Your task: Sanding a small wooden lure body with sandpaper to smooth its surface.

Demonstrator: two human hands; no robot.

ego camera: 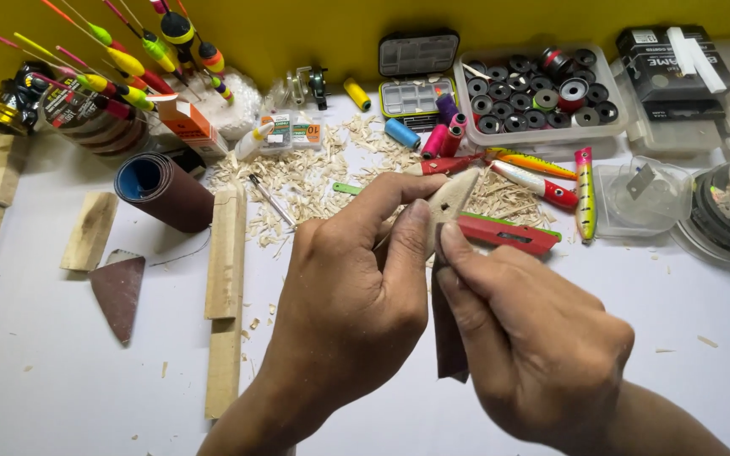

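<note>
Wood piece point(452, 199) light, stiff; left hand point(356, 295) pinches its lower end, right hand point(534, 346) clamps limp sandpaper point(448, 338) against it.

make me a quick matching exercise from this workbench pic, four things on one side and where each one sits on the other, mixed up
Things:
1. carved wooden piece
2. sandpaper roll
3. tray of black spools
4. fishing floats

Places:
A. far left corner, against the yellow wall
B. between the fingers of the left hand, with the right hand beside it
C. lying on the table left of the wood shavings
D. far side of the table, right of the small tackle box

Pairs: 1-B, 2-C, 3-D, 4-A
</note>
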